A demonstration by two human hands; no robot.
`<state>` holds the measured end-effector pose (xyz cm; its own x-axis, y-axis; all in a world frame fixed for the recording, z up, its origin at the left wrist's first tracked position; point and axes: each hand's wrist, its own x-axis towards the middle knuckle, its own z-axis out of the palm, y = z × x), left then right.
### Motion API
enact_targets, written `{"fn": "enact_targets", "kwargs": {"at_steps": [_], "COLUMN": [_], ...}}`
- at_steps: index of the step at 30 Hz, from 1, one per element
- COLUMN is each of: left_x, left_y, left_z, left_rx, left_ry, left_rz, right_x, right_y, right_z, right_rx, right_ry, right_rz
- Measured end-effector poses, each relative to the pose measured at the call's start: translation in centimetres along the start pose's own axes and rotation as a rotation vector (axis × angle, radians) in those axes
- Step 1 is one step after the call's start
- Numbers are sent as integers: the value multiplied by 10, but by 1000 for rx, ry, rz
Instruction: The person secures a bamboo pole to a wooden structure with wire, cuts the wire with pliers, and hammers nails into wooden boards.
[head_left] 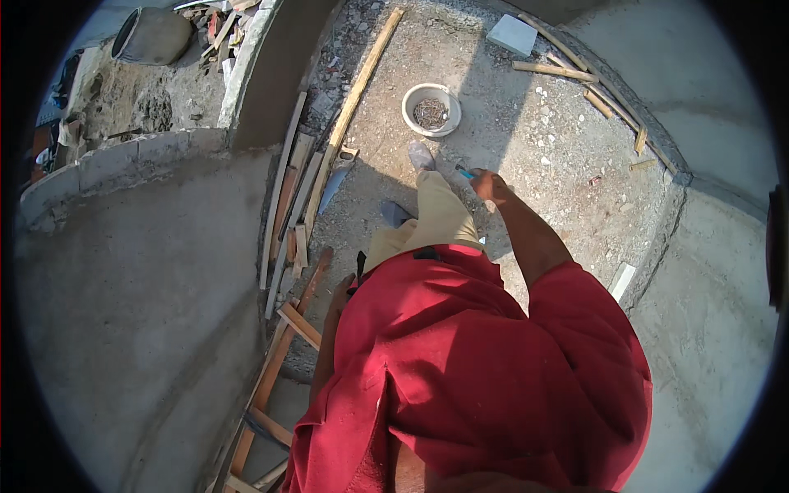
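Out in front of my right hip, my right hand [489, 186] is closed around a small tool with a teal part [466, 173] and a dark tip; its kind is too small to make out. My left hand [340, 297] hangs beside my left hip, close to a black item at my waist, and its fingers are mostly hidden. Ahead of my forward foot stands a pale round tub [454, 123] holding a heap of thin brownish pieces, perhaps nails [430, 113]. A handsaw [332, 191] lies on the ground to my left, against the planks.
Long timber planks [356, 99] lie along the left wall. A wooden ladder [267, 374] is at lower left. Wood offcuts [555, 71] and a pale slab [512, 34] lie at the far right. Rubble covers the floor [567, 189]; grey walls [140, 296] enclose it.
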<state>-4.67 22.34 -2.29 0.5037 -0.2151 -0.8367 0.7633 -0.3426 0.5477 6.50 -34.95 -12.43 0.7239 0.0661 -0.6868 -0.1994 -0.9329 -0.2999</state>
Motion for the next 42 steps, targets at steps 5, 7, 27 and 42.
{"fn": "enact_targets", "kwargs": {"at_steps": [5,7,27,42], "left_x": [-53,-63,-11,-5], "left_y": [12,33,65,44], "left_z": [79,103,202,218], "left_rx": [102,80,-56,-139], "left_ry": [293,346,538,601], "left_rz": [-453,-574,-1251,-1338], "right_x": [136,193,546,590], "right_y": [-54,-50,100,83], "right_z": [-56,-56,133,162], "right_rx": [221,176,261,-195], "right_ry": [-243,-300,448,362], "right_rz": [273,281,102,99]}}
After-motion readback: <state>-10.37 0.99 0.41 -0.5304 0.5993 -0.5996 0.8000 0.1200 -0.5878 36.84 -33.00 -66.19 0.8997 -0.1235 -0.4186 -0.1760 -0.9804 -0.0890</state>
